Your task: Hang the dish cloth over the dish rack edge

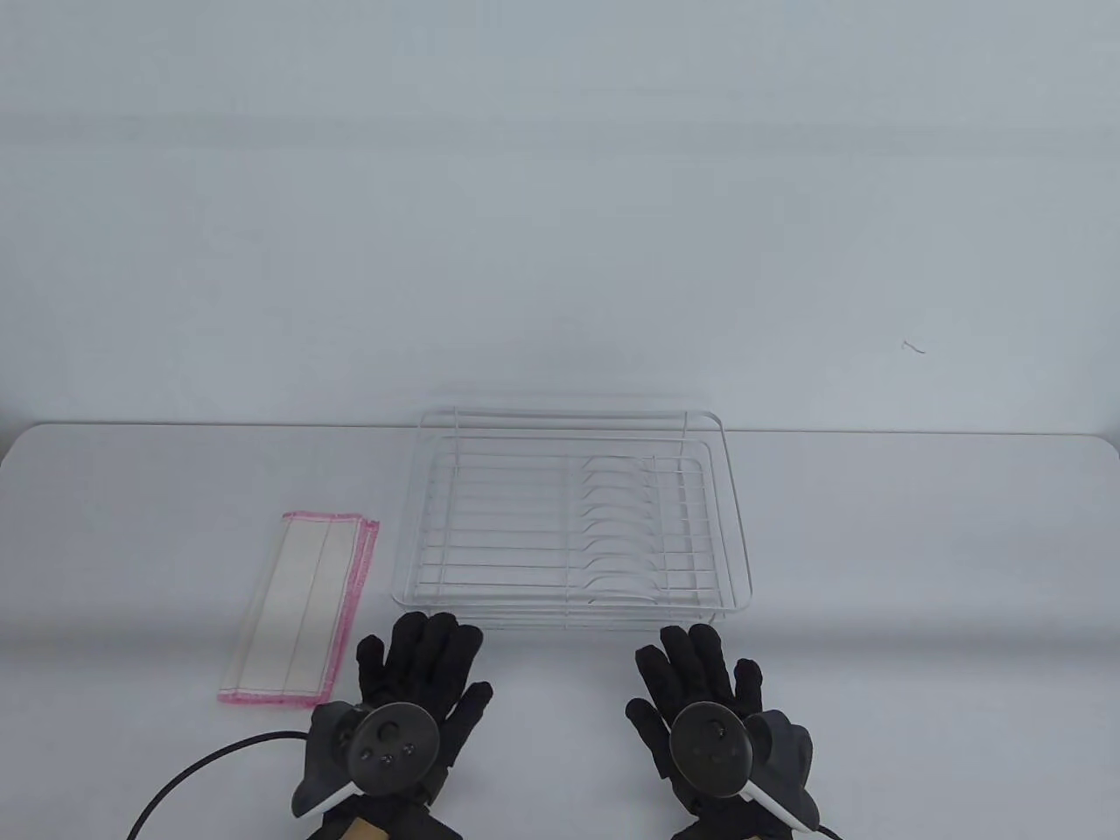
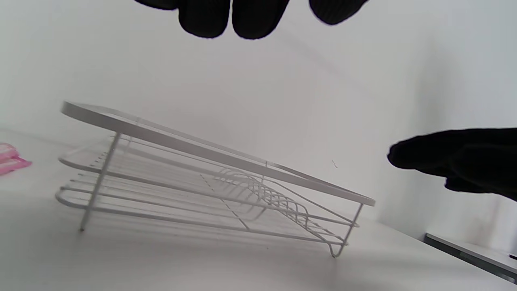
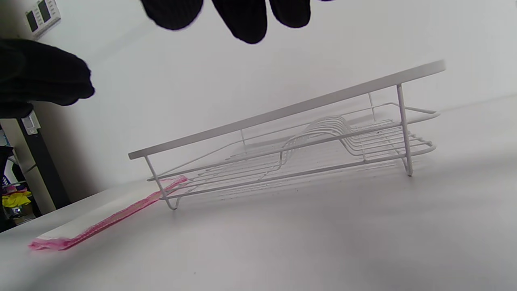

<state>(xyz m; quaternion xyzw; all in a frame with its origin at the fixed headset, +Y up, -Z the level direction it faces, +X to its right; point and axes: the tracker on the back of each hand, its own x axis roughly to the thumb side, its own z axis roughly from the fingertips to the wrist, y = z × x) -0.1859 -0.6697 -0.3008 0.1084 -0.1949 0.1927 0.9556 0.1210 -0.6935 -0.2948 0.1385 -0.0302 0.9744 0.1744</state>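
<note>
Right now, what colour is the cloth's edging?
Pink, around a white cloth; clearest in the table view.

The dish rack (image 1: 573, 516) is thin white-coated wire, smooth and slightly glossy. The dish cloth (image 1: 300, 606) is soft woven fabric with pink stitched edging. The worktop (image 1: 919, 542) looks matt, smooth.

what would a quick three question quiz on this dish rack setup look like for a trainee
1. True or false: the dish cloth already hangs over the dish rack.
2. The cloth lies on which side of the rack? A) the person's left B) the person's right C) inside it
3. Fill in: the left hand and right hand hold ____.

Key: 1 false, it lies folded on the table. 2 A. 3 nothing.
</note>
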